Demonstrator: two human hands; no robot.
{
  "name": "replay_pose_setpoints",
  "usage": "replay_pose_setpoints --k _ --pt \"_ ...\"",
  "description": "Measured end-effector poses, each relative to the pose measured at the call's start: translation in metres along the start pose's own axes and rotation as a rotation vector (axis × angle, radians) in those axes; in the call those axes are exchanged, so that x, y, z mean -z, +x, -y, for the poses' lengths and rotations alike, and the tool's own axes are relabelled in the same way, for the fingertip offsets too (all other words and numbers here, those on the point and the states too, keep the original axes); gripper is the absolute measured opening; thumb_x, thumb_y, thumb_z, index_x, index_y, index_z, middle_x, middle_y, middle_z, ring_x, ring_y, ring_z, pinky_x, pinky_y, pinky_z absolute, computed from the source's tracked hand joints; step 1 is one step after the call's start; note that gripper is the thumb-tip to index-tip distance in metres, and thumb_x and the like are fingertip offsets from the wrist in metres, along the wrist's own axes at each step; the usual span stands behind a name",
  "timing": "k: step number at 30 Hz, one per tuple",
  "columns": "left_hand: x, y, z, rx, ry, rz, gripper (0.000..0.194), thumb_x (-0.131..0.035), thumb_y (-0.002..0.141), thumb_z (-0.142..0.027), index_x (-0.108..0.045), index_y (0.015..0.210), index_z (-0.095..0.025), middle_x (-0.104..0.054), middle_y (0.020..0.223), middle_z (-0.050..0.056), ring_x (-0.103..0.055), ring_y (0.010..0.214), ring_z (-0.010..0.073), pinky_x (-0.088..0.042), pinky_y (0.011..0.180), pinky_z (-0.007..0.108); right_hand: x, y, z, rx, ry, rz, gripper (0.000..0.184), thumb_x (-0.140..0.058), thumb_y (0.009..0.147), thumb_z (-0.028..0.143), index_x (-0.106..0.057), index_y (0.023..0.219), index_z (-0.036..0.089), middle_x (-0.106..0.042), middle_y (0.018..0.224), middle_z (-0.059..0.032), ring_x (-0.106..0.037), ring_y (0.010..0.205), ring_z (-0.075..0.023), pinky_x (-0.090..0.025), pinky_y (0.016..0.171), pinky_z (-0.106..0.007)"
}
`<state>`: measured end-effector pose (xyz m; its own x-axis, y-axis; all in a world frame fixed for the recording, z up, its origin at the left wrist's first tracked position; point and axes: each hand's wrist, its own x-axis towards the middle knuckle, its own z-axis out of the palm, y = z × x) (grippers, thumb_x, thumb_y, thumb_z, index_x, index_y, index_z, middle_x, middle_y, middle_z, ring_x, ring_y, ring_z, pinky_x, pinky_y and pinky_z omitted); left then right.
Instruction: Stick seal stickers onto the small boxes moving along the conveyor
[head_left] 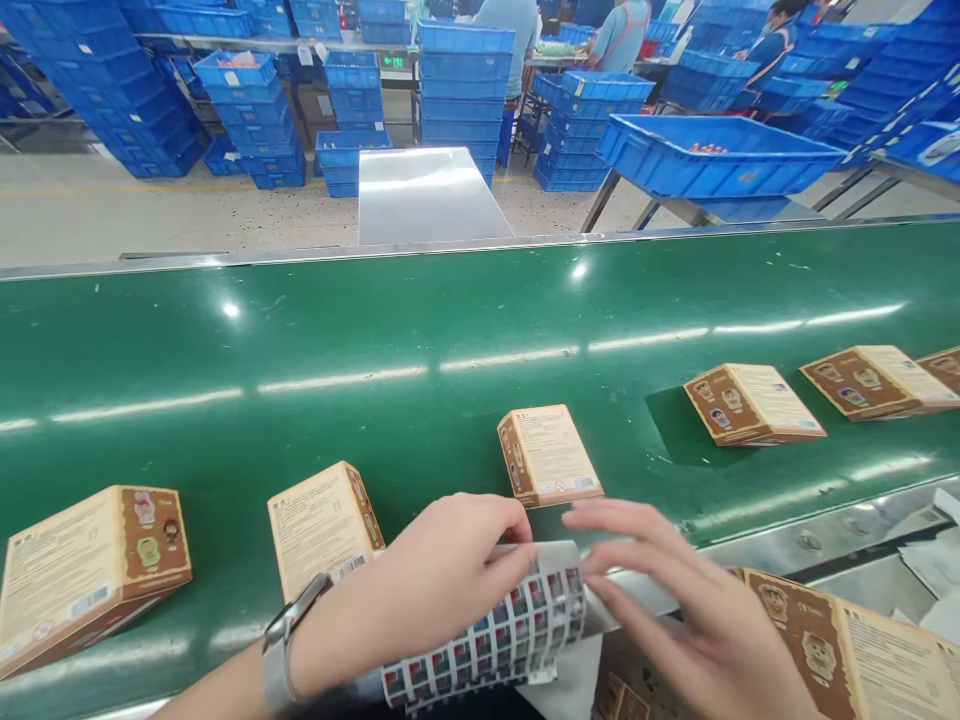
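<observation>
My left hand (469,560), with a watch (289,635) on its wrist, pinches the upper edge of a sheet of small printed stickers (480,650). The sheet curves downward, and part of it is hidden behind my forearm. My right hand (686,600) is at the sheet's right end with its fingers apart; whether a fingertip touches the edge I cannot tell. Just beyond my hands a brown and cream box (555,455) lies on the green conveyor belt (360,320). Another such box (322,525) lies beside my left forearm.
More boxes lie on the belt, one at the far left (90,570) and several to the right (754,400). A box (885,650) stands near my right hand. Across the belt are a metal table (427,195), a blue crate (720,155), stacked crates and people.
</observation>
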<state>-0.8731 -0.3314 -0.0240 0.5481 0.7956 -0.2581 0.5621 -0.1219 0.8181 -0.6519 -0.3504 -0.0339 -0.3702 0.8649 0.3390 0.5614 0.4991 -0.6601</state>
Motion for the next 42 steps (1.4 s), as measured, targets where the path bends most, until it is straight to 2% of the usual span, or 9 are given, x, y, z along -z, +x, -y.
replay_pose_setpoints --k 2,5,7,11,17,25,32,37,42 --pt "-0.008 -0.001 -0.002 -0.175 0.199 -0.105 0.021 -0.049 0.095 -0.020 -0.061 0.079 -0.017 -0.069 0.094 0.003 -0.063 0.091 0.0169 -0.050 0.077 0.028 0.003 0.008 -0.012 -0.282 0.140 -0.118 0.014 -0.064 0.088 0.033 -0.067 0.079 0.025 -0.073 0.114 -0.0050 -0.069 0.106 -0.0218 -0.057 0.085 -0.030" --pt "-0.027 0.005 -0.002 -0.477 0.497 -0.233 0.021 -0.046 0.096 -0.020 -0.062 0.084 -0.015 -0.052 0.144 0.012 -0.042 0.138 0.0261 -0.038 0.111 0.042 0.001 0.027 -0.036 -0.643 0.384 -0.253 0.029 -0.073 0.076 0.051 -0.071 0.086 0.023 -0.071 0.121 -0.0092 -0.066 0.110 -0.0269 -0.056 0.088 -0.037" --pt "-0.040 0.013 0.001 -0.559 0.682 -0.262 0.021 -0.048 0.096 -0.023 -0.064 0.087 -0.012 -0.043 0.151 0.018 -0.032 0.145 0.0302 -0.032 0.116 0.047 -0.004 0.041 -0.050 -0.778 0.516 -0.259 0.045 -0.079 0.064 0.057 -0.074 0.091 0.021 -0.072 0.119 -0.0110 -0.066 0.109 -0.0288 -0.055 0.091 -0.040" --pt "-0.056 0.035 0.003 -0.495 0.882 -0.225 0.022 -0.056 0.091 -0.025 -0.066 0.093 -0.006 -0.047 0.145 0.026 -0.038 0.142 0.0347 -0.039 0.113 0.046 -0.011 0.056 -0.067 -0.914 0.596 -0.311 0.052 -0.086 0.048 0.057 -0.076 0.083 0.019 -0.076 0.100 -0.0101 -0.068 0.099 -0.0283 -0.056 0.083 -0.038" --pt "-0.057 0.049 -0.011 -0.499 0.983 -0.165 0.028 -0.053 0.091 -0.024 -0.068 0.100 -0.003 -0.052 0.141 0.026 -0.041 0.140 0.0337 -0.038 0.115 0.043 -0.003 0.059 -0.074 -0.953 0.519 -0.358 0.050 -0.087 0.043 0.053 -0.075 0.076 0.018 -0.075 0.082 -0.0073 -0.067 0.079 -0.0225 -0.054 0.068 -0.032" --pt "-0.066 0.062 -0.018 -0.519 0.988 -0.228 0.032 -0.055 0.088 -0.025 -0.069 0.105 0.000 -0.048 0.143 0.030 -0.041 0.139 0.0370 -0.040 0.113 0.046 0.008 0.059 -0.082 -0.937 0.476 -0.353 0.047 -0.086 0.047 0.052 -0.075 0.078 0.018 -0.076 0.084 -0.0060 -0.066 0.078 -0.0212 -0.053 0.068 -0.031" --pt "-0.060 0.074 -0.031 -0.467 0.960 -0.062 0.033 -0.051 0.092 -0.021 -0.070 0.106 0.003 -0.038 0.148 0.031 -0.036 0.141 0.0385 -0.040 0.113 0.046 0.016 0.059 -0.090 -0.904 0.454 -0.346 0.039 -0.082 0.054 0.048 -0.075 0.078 0.018 -0.076 0.082 -0.0058 -0.066 0.077 -0.0212 -0.053 0.069 -0.032" --pt "-0.061 0.085 -0.036 -0.466 0.910 -0.045 0.031 -0.054 0.091 -0.020 -0.071 0.106 0.002 -0.038 0.149 0.030 -0.034 0.142 0.0387 -0.037 0.114 0.047 0.020 0.062 -0.097 -0.896 0.390 -0.363 0.038 -0.079 0.056 0.047 -0.074 0.078 0.017 -0.075 0.078 -0.0063 -0.066 0.073 -0.0217 -0.052 0.066 -0.033" --pt "-0.057 0.092 -0.043 -0.460 0.898 0.021 0.031 -0.056 0.090 -0.021 -0.071 0.107 0.000 -0.037 0.150 0.029 -0.033 0.143 0.0380 -0.039 0.112 0.049 0.023 0.059 -0.104 -0.812 0.102 -0.357 0.038 -0.068 0.063 0.051 -0.071 0.080 0.017 -0.073 0.078 -0.0085 -0.065 0.074 -0.0240 -0.050 0.070 -0.038"
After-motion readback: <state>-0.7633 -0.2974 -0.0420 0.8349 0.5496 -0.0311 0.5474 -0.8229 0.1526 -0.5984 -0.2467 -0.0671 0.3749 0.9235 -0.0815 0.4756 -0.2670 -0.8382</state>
